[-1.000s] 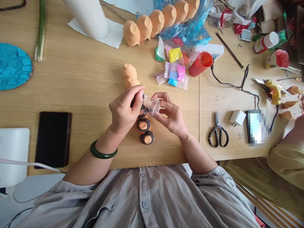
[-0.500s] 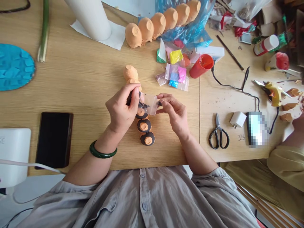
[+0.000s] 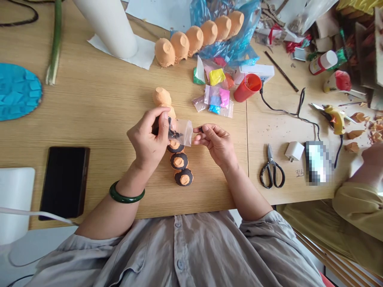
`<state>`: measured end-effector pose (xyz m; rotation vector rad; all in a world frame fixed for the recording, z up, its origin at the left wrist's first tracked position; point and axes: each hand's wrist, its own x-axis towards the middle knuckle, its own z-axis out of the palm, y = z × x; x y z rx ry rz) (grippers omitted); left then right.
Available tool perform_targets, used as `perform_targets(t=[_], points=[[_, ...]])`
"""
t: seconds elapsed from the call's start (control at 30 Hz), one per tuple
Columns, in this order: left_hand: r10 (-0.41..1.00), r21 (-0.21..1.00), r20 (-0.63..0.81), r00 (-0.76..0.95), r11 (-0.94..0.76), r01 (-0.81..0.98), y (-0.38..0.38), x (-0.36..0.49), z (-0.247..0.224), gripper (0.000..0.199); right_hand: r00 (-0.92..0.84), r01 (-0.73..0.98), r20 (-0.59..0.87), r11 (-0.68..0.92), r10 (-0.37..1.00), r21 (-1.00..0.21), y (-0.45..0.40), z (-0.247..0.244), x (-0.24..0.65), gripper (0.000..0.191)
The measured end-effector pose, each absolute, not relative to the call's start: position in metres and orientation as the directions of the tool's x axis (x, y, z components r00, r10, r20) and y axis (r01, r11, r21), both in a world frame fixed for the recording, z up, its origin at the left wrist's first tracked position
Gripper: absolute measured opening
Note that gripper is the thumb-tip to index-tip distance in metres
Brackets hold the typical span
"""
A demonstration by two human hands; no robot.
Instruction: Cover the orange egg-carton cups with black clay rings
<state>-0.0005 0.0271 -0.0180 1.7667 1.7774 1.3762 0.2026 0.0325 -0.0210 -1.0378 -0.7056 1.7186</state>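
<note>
My left hand pinches a small clear zip bag with dark clay-like pieces in it. The bag's mouth points toward my right hand, which holds a small black piece between its fingertips, just apart from the bag. Under my hands lies a row of orange egg-carton cups. The nearer cups carry black rings around their orange tops. My left hand and the bag hide the middle of this row.
A second orange egg-carton row lies on a blue plastic bag. Packets of coloured clay and a red cup stand nearby. Scissors, a glue gun and a co-worker's arm are at right; a black phone is at left.
My right hand has drawn away from the bag's mouth with the black piece. The bag stays in my left hand. The whole view has shifted slightly.
</note>
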Motion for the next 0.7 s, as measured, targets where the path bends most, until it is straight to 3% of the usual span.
perform_targets(t=[0.43,0.7], points=[[0.897,0.865,0.364,-0.249,-0.227,0.447,0.0282,0.0094,-0.0157,0.038,-0.134,-0.425,-0.266,-0.298,0.954,-0.855,0.0336,-0.0248,0.2033,0.051],[0.882,0.842,0.397,-0.253,-0.24,0.484,0.0291,0.0085,-0.0184,0.042,-0.221,-0.44,-0.256,-0.33,0.941,-0.835,0.0353,-0.0294,0.2059,0.053]])
